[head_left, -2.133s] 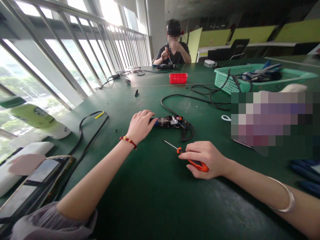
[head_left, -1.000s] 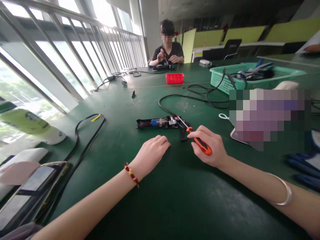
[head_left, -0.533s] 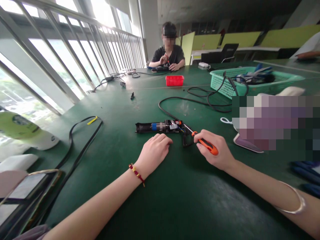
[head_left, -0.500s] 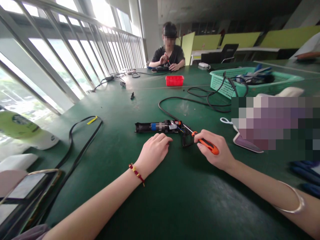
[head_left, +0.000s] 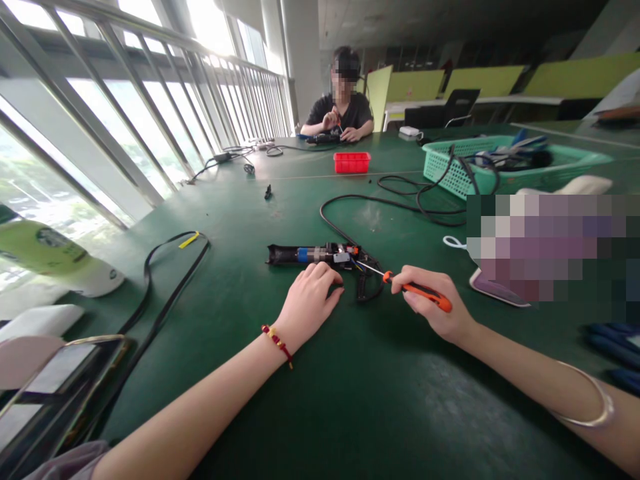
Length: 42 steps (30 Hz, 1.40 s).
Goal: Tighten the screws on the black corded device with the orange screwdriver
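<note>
An opened black corded device [head_left: 320, 255] lies across the table, with a long barrel, a blue band, exposed wires and a loop-shaped part at its right end. My right hand [head_left: 437, 300] is closed round an orange and black screwdriver [head_left: 425, 293]. The screwdriver's metal shaft points left, and its tip reaches the wired end of the device. Just in front of the barrel, my left hand [head_left: 309, 297] rests with curled fingers and the thumb apart. Its knuckles overlap the barrel's near edge; whether the fingertips touch it I cannot tell.
A red bin [head_left: 352, 163] stands farther back, and a green basket [head_left: 520, 177] of tools is at right. A black cable [head_left: 395, 201] trails behind the device. A strap [head_left: 165, 303], phone [head_left: 60, 380] and bottle [head_left: 65, 260] lie left. Across the table sits another person [head_left: 343, 110].
The screwdriver handle has tipped flatter and shifted slightly right with my right hand. The device has turned a little, its wired end nearer me. My left thumb has spread from the fingers.
</note>
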### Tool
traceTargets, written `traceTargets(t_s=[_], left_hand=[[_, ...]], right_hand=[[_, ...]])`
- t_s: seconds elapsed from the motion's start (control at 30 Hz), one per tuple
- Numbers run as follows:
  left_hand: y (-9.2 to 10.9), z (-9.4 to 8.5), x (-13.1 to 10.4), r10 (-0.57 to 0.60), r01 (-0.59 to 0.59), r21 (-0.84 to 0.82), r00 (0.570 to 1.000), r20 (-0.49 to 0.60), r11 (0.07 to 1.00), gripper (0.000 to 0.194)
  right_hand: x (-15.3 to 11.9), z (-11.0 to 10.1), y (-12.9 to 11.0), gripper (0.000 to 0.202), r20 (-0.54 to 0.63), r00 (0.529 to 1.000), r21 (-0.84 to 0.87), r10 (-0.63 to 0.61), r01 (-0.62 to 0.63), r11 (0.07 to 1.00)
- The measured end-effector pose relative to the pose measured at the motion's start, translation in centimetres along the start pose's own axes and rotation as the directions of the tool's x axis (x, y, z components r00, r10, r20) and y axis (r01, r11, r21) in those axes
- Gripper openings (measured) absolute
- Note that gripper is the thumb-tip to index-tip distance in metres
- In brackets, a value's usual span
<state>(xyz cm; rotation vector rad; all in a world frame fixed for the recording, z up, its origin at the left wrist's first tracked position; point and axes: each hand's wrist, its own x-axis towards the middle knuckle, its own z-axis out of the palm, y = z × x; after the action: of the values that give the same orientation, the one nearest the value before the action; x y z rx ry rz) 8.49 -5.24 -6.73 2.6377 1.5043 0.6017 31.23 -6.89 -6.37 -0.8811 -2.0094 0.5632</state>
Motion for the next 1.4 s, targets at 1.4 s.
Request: traceTargets(t_s=[1.4], left_hand=[[-2.3,-0.9,0.5,0.033,-0.094,-0.132,0.915,-0.401,0.987,0.010]], right_hand=[[-0.1,0.3,0.0,0.016,0.194,0.979,0.184,0.058,-0.094,0.978]])
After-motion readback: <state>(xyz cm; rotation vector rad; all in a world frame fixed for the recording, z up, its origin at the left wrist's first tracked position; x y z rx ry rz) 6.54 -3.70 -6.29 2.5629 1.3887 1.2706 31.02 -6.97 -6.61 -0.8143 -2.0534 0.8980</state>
